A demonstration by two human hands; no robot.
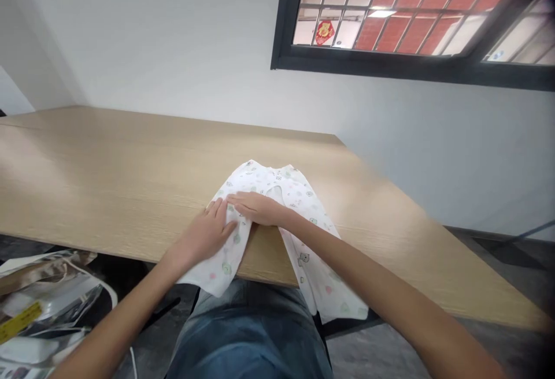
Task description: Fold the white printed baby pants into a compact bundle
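Note:
A small pair of white pants [323, 298], printed with little animals and pale green and pink spots, lies spread on the wooden table [130, 159]. Its two legs point toward me and hang past the near edge. My left hand [207, 233] rests flat on the outer side of the left leg, fingers stretched out. Across the upper part of that same leg lies my right hand [255, 207], also flat, its fingertips close to the left hand's fingers. My right forearm passes over the right leg and hides some of it.
Below the table on the left stand packaged items [52, 304] in clear plastic with a white cord [102, 286]. A white wall [182, 44] runs along the far side. A dark-framed, barred window [390, 67] is set in it at upper right.

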